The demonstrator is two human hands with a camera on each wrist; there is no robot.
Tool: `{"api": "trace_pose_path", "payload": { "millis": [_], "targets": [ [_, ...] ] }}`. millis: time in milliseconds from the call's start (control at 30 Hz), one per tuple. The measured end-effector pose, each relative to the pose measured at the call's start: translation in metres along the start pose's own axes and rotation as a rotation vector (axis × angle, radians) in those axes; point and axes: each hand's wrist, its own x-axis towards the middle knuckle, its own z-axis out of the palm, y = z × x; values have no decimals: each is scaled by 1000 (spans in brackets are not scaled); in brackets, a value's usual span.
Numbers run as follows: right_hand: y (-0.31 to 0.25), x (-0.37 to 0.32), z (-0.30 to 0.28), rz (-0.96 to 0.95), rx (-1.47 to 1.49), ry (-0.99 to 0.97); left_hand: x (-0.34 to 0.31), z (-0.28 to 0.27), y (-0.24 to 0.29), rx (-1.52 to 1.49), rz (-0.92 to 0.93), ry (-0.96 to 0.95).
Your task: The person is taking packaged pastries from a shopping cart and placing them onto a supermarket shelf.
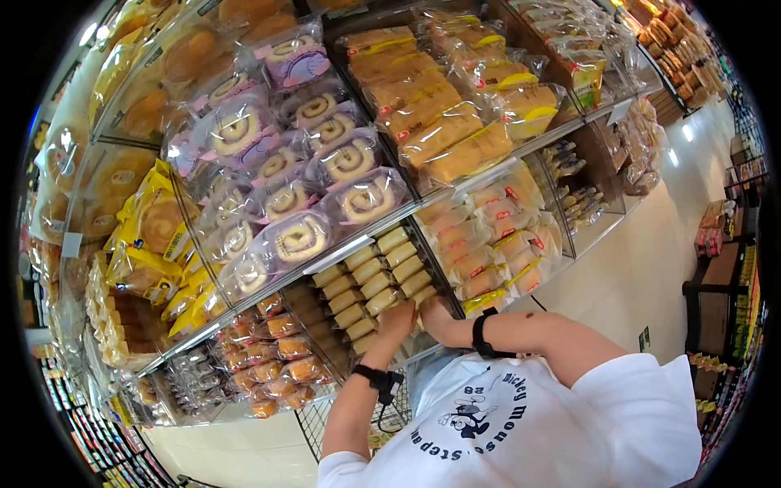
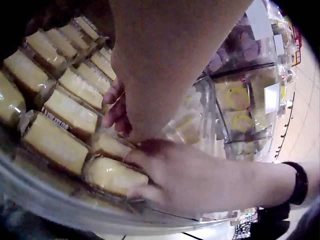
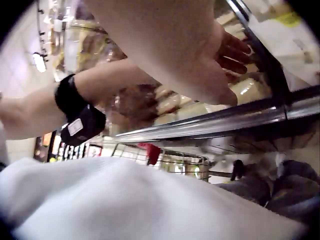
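Small wrapped sponge cakes [image 1: 377, 284] stand in close rows in a clear-sided bin below the upper shelf. Both hands reach in at the bin's front right. In the left wrist view my right hand [image 2: 160, 172] pinches one end of a wrapped sponge cake [image 2: 112, 176], a finger on one side and the thumb on the other. Right beside it, my left hand [image 1: 397, 319] hangs over the neighbouring rows; its loosely bent fingers [image 2: 118, 112] are at the cakes and nothing shows in them. The right hand's fingers [image 3: 235, 54] also show over the bin.
Swirl rolls [image 1: 362, 198] in purple packs and long bagged loaves [image 1: 443, 142] fill the shelf above. Bagged buns [image 1: 488, 236] lie in the bin to the right, small orange-brown cakes [image 1: 268, 366] to the left. A metal rail [image 3: 210, 120] edges the bin; a wire cart [image 1: 313, 423] stands below.
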Motion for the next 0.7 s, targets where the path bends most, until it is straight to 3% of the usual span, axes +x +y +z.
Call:
{"api": "trace_pose_path", "payload": {
  "millis": [67, 167, 200, 267, 333, 433, 500, 567, 633, 700],
  "targets": [
    [2, -14, -15, -166, 2, 38, -10, -8, 9, -23, 8, -160],
    [0, -2, 8, -139, 227, -142, -9, 8, 13, 6, -14, -341],
    [1, 5, 11, -111, 308, -204, -4, 27, 7, -14, -31, -248],
    [-7, 13, 24, -35, 183, -139, -2, 61, 0, -59, -64, -66],
    [-4, 16, 29, -36, 64, -107, -2, 58, 5, -58, -76, -60],
    [8, 27, 33, 104, 500, 5, 15, 80, 7, -76, -222, 117],
    [7, 24, 32, 52, 355, -29, 19, 91, 6, -145, -322, 28],
    [7, 25, 35, -9, 256, -51, 18, 46, 15, -262, -381, -311],
    [5, 34, 55, -75, 201, -62, 13, 65, 3, -278, -367, -81],
    [-2, 39, 81, -147, 151, -85, 4, 74, -2, -161, -253, 29]
  ]
}}
